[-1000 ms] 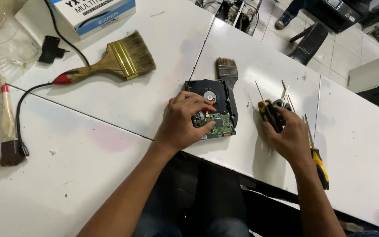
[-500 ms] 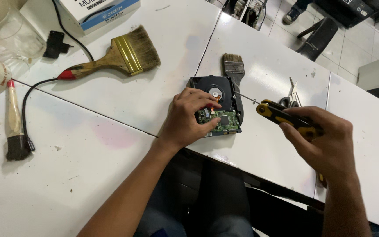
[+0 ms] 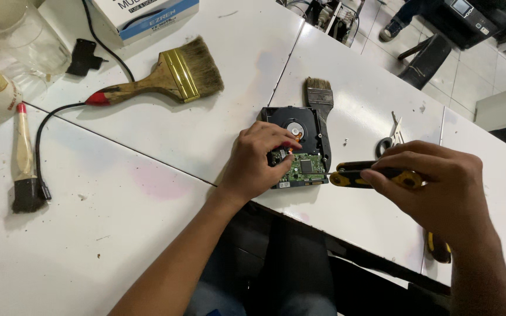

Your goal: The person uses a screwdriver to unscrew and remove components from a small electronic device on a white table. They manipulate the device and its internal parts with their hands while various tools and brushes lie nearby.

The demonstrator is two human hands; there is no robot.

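- Left hand [image 3: 259, 161] resting on hard drive [image 3: 300, 146], fingers curled and pressed down on its near left part, beside green circuit board [image 3: 304, 167].
- Right hand [image 3: 434, 187] closed around yellow-and-black screwdriver [image 3: 358, 175], at 3 o'clock of the drive; thin shaft pointing toward 9 o'clock, tip at the board's right edge.
- Hard drive lying flat, board side up, near the front edge of white surface [image 3: 147, 193], close to frame centre.
- Small dark brush [image 3: 318, 96] touching the drive at 12 o'clock.
- Large wooden paintbrush [image 3: 165, 79] with red handle tip at 10 o'clock, well apart.
- Small pale-handled brush [image 3: 26, 158] and black cable [image 3: 48, 126] far off at 9 o'clock.
- Cardboard box [image 3: 147, 14] at 11 o'clock, by the top edge.
- Metal tool [image 3: 395, 126] at 2 o'clock, just above the right hand.
- Second yellow-handled tool [image 3: 438, 248] at 4 o'clock, partly hidden by the right wrist.
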